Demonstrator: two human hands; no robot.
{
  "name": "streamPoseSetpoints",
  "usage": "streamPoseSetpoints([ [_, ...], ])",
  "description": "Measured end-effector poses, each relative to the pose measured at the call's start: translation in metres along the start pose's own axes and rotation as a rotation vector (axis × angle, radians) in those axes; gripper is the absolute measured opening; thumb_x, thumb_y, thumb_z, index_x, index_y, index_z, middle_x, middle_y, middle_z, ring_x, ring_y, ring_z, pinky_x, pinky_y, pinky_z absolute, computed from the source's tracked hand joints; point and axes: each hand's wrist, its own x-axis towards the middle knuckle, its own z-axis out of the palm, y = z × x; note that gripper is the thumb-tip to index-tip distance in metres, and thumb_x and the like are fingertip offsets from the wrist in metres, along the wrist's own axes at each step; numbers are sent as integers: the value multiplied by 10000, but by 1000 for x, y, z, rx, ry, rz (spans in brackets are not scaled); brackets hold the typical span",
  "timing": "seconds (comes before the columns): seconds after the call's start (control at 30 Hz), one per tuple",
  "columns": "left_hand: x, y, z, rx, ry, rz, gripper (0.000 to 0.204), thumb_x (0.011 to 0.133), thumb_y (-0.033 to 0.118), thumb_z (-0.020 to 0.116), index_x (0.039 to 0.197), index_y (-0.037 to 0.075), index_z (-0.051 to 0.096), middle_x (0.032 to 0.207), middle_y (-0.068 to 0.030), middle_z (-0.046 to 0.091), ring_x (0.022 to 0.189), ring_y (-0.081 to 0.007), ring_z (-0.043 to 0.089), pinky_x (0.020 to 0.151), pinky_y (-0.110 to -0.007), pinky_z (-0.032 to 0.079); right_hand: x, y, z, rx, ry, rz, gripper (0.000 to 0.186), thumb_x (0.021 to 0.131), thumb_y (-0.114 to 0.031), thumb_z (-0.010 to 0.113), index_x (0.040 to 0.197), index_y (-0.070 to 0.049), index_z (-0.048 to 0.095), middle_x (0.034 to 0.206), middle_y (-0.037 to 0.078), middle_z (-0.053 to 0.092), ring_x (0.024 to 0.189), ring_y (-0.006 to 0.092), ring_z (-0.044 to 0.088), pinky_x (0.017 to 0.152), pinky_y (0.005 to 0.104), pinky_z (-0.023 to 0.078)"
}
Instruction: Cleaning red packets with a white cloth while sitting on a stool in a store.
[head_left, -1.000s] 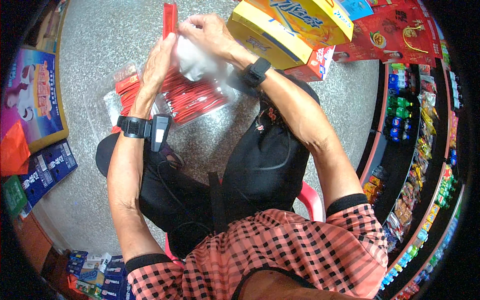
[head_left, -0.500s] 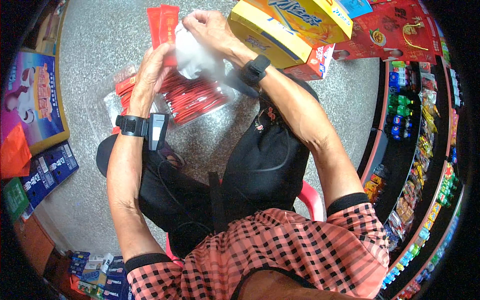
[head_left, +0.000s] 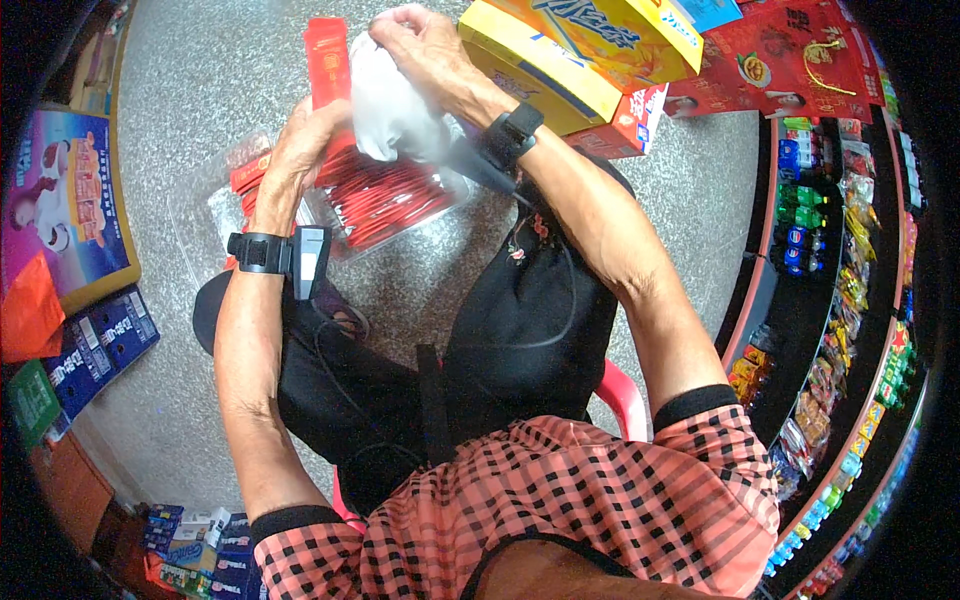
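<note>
My left hand (head_left: 308, 145) is closed around the lower end of slim red packets (head_left: 328, 62), which stand up from its fingers and overlap. My right hand (head_left: 425, 52) pinches the top of a crumpled white cloth (head_left: 388, 112), which hangs down beside the packets. Below both hands, a clear plastic tray (head_left: 372, 246) on the floor holds many similar red packets (head_left: 385, 200) in a row. More red packets (head_left: 250, 172) in clear wrapping lie left of it, partly behind my left forearm. The cloth hides part of the tray's far side.
Yellow cartons (head_left: 540, 75) stand right of my right hand, above a red-and-white box (head_left: 625, 125). Red gift bags (head_left: 770, 60) lie farther right. Shelves of drinks and snacks (head_left: 830, 250) curve along the right side. A poster (head_left: 70, 200) and a dark blue carton (head_left: 105, 335) are at left.
The red packets, fanned apart before, now overlap more closely and sit slightly lower. My right hand has risen a little, and the cloth hangs more stretched beneath it.
</note>
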Motion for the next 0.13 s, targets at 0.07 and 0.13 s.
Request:
streamPoseSetpoints([
  [0.07,4,-3,-3,-99,54,-33,384,803,168,594,1115,-40,508,1038,-99,588,900,-179,595,821,-309,486,3,1,1,-89,91,-71,297,788,-281,606,921,-17,639,823,128,657,732,200,609,654,296,491],
  [0.13,4,-4,-6,-53,85,-80,398,803,178,594,1124,-37,501,1048,-109,591,900,-178,596,808,-323,495,3,2,4,-112,34,-222,321,783,-288,623,1008,-59,620,912,139,660,820,239,628,709,291,495],
])
